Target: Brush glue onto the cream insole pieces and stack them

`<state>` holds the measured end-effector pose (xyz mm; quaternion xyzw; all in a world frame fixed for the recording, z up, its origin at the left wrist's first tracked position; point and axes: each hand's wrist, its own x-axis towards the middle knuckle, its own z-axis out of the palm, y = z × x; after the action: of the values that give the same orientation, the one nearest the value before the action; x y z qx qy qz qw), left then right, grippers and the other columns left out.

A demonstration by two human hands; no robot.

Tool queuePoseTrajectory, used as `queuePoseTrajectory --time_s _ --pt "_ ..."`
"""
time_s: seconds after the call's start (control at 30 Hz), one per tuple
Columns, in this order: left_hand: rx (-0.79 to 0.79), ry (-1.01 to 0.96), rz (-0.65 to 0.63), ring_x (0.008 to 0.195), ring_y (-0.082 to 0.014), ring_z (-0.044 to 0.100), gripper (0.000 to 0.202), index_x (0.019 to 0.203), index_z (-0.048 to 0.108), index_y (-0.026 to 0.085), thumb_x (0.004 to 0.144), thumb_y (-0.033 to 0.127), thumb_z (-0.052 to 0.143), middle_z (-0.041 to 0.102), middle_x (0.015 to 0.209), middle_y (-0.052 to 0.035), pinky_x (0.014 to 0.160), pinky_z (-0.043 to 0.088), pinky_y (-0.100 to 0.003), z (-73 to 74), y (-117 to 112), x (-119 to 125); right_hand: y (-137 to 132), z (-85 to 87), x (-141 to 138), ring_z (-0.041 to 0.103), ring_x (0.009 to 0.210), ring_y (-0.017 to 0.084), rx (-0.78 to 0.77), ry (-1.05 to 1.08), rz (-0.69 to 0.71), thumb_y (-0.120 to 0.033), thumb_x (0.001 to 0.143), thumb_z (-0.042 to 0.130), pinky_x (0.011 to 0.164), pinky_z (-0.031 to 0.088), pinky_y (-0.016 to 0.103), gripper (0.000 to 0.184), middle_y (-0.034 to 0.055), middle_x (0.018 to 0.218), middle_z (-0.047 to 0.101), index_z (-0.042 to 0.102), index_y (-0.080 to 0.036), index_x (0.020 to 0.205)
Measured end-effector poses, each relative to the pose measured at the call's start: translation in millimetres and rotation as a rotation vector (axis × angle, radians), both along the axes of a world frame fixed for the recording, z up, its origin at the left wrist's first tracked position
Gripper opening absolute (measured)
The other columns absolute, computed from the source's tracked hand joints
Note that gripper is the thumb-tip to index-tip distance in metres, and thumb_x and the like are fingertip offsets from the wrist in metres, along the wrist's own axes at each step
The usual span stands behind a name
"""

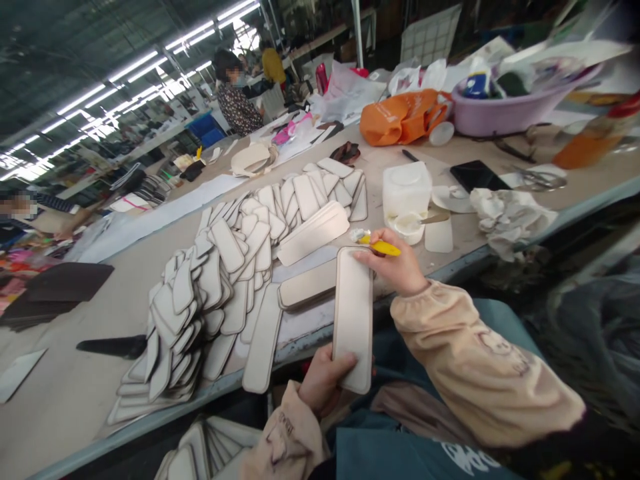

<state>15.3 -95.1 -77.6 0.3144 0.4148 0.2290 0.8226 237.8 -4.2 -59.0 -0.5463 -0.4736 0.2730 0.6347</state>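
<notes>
My left hand point(323, 381) grips the lower end of a long pale panel point(353, 317) with rounded corners and a darker edge, thumb on its face. The panel stands nearly upright before me, over the table's front edge. At its top end, my right hand point(400, 265) is closed on a yellow-handled tool point(385, 248) whose pale tip points left; I cannot make out the tip's kind. Fingers of that hand touch or nearly touch the panel's top. Just left lies a neat stack of similar panels point(307, 285), with a big heap of them point(230, 247) beyond.
A white tub point(407, 190), a small white dish point(407, 228) with a stick, a black phone point(479, 176) and crumpled paper point(510, 217) lie to the right. Behind are an orange bag point(403, 119) and a purple basin point(505, 113). A person point(237, 100) works farther back.
</notes>
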Motion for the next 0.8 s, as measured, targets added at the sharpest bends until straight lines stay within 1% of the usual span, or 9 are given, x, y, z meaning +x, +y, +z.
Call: queuePoseTrajectory --time_s 0.07,0.13,0.27,0.4,0.47,0.57,0.63,0.7,0.8 --pt "-0.025 -0.057 -0.016 0.068 -0.0217 0.065 0.044 0.097 0.065 0.008 0.072 0.044 0.071 0.069 0.084 -0.0141 0.061 0.048 -0.029 1.7 1 0 1 -1.2 -1 0.048 0.063 0.011 0.019 -0.030 -0.020 -0.041 0.070 0.073 0.061 0.040 0.026 0.034 -0.0036 0.077 0.053 0.048 -0.023 0.083" --pt "-0.043 -0.075 -0.003 0.067 -0.0214 0.065 0.047 0.098 0.066 0.006 0.074 0.047 0.067 0.069 0.082 -0.0148 0.061 0.047 -0.029 0.9 3 0 2 -2.3 -2 0.050 0.066 0.012 0.038 -0.053 -0.043 -0.041 0.071 0.072 0.065 0.041 0.027 0.032 -0.0030 0.079 0.054 0.048 -0.023 0.082" --pt "-0.037 0.005 0.048 0.061 -0.0170 0.061 0.045 0.091 0.068 0.005 0.071 0.045 0.072 0.069 0.075 -0.0130 0.060 0.045 -0.027 -7.1 5 0 2 -3.0 -4 0.050 0.067 0.013 0.023 -0.080 -0.085 -0.039 0.071 0.072 0.067 0.040 0.028 0.031 -0.0037 0.077 0.054 0.049 -0.022 0.082" --pt "-0.006 0.055 0.082 0.060 -0.0157 0.060 0.045 0.089 0.069 0.006 0.068 0.046 0.075 0.069 0.074 -0.0111 0.059 0.043 -0.025 -11.5 2 0 1 -0.8 -7 0.050 0.069 0.013 0.037 -0.084 -0.070 -0.038 0.072 0.072 0.067 0.040 0.028 0.029 -0.0032 0.077 0.054 0.049 -0.022 0.080" --pt "-0.005 0.041 0.083 0.062 -0.0168 0.061 0.046 0.089 0.069 0.006 0.068 0.046 0.074 0.069 0.075 -0.0118 0.060 0.043 -0.025 -8.8 1 -1 0 1.7 -9 0.049 0.068 0.013 0.039 -0.087 -0.055 -0.037 0.073 0.071 0.066 0.040 0.028 0.028 -0.0033 0.076 0.052 0.049 -0.022 0.080" --pt "-0.012 -0.034 0.043 0.066 -0.0190 0.062 0.047 0.092 0.069 0.006 0.068 0.046 0.074 0.069 0.076 -0.0129 0.062 0.043 -0.026 0.6 4 1 -2 6.2 -11 0.045 0.064 0.013 0.019 -0.069 -0.035 -0.038 0.074 0.071 0.061 0.039 0.027 0.028 -0.0041 0.072 0.048 0.048 -0.023 0.081" --pt "0.037 -0.091 0.016 0.069 -0.0205 0.063 0.048 0.097 0.069 0.007 0.068 0.046 0.074 0.069 0.079 -0.0129 0.064 0.043 -0.027 8.3 11 4 -3 9.6 -13 0.046 0.065 0.013 0.020 -0.065 -0.030 -0.038 0.073 0.071 0.062 0.039 0.027 0.029 -0.0039 0.073 0.047 0.048 -0.023 0.082" --pt "0.113 -0.116 0.022 0.072 -0.0208 0.063 0.049 0.101 0.068 0.009 0.070 0.046 0.073 0.068 0.082 -0.0122 0.065 0.044 -0.027 14.4 21 8 -4 13.3 -16 0.046 0.066 0.013 0.038 -0.068 -0.019 -0.038 0.073 0.072 0.063 0.040 0.027 0.030 -0.0034 0.074 0.047 0.048 -0.023 0.081" --pt "0.168 -0.046 0.077 0.066 -0.0174 0.059 0.046 0.097 0.069 0.011 0.071 0.048 0.072 0.068 0.078 -0.0087 0.061 0.042 -0.026 16.3 38 17 -7 18.3 -21 0.045 0.062 0.013 0.048 -0.061 0.002 -0.039 0.073 0.071 0.057 0.040 0.026 0.030 -0.0038 0.071 0.047 0.047 -0.024 0.081"
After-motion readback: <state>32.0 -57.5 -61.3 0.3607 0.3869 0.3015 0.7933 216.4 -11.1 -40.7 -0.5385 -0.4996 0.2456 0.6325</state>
